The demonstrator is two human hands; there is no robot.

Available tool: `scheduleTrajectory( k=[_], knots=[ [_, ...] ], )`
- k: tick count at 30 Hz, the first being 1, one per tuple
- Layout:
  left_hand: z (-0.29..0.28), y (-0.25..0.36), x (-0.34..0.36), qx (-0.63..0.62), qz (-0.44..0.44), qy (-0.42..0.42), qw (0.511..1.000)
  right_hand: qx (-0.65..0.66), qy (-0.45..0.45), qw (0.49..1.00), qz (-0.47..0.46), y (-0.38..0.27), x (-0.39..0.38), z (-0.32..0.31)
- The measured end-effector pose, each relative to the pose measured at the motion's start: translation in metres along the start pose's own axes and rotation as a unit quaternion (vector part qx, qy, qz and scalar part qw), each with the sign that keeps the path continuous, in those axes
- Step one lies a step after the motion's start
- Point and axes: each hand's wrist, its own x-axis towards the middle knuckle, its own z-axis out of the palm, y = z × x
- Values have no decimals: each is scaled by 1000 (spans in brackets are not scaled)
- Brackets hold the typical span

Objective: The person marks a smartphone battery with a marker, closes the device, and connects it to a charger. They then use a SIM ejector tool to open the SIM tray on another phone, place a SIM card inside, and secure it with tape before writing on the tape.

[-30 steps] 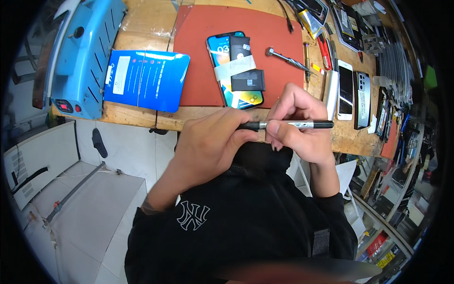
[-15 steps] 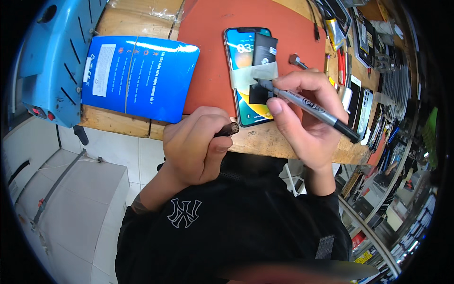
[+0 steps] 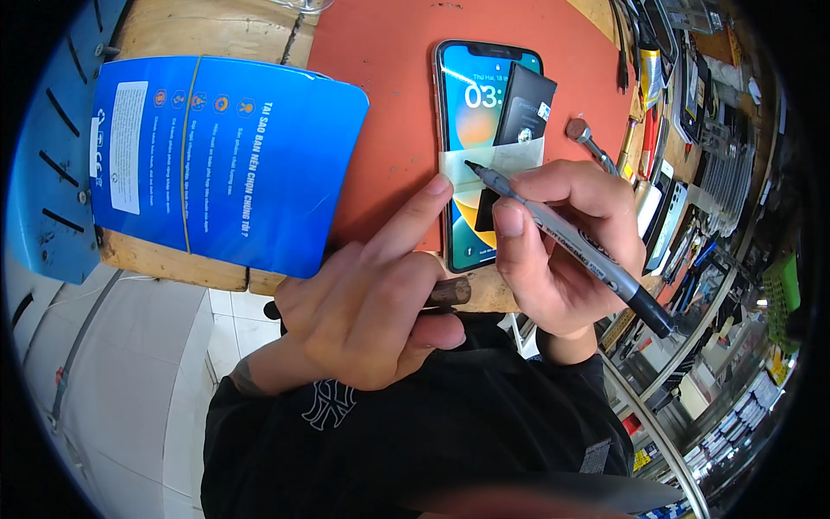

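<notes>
A smartphone [image 3: 467,130] with a lit screen lies on the red mat [image 3: 389,95]. A black flat battery [image 3: 523,108] rests on it, held by a strip of pale tape [image 3: 510,160]. My right hand [image 3: 553,251] grips a grey marker pen [image 3: 571,246], whose tip touches the tape's left part. My left hand [image 3: 367,311] holds the dark pen cap [image 3: 448,292] in its curled fingers, while its index finger stretches out and presses the phone's left edge.
A blue plastic packet [image 3: 216,160] lies on the wooden bench [image 3: 173,264] to the left. A screwdriver [image 3: 592,143], more phones [image 3: 666,216] and several small tools crowd the right side. White floor tiles [image 3: 130,381] show below the bench edge.
The pen was uncapped; my left hand kept the cap. My right hand carried the pen forward and set its tip on the tape. My left index finger reached out to the phone.
</notes>
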Motion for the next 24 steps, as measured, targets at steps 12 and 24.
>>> scheduleTrajectory(
  k=[12,24],
  knots=[
    [-17,7,5,-12,-38,-113,993,-32,-32,999,4,-3,3,-4],
    [-15,9,8,-6,-32,-100,994,-8,-31,999,39,-5,2,-7]
  ],
)
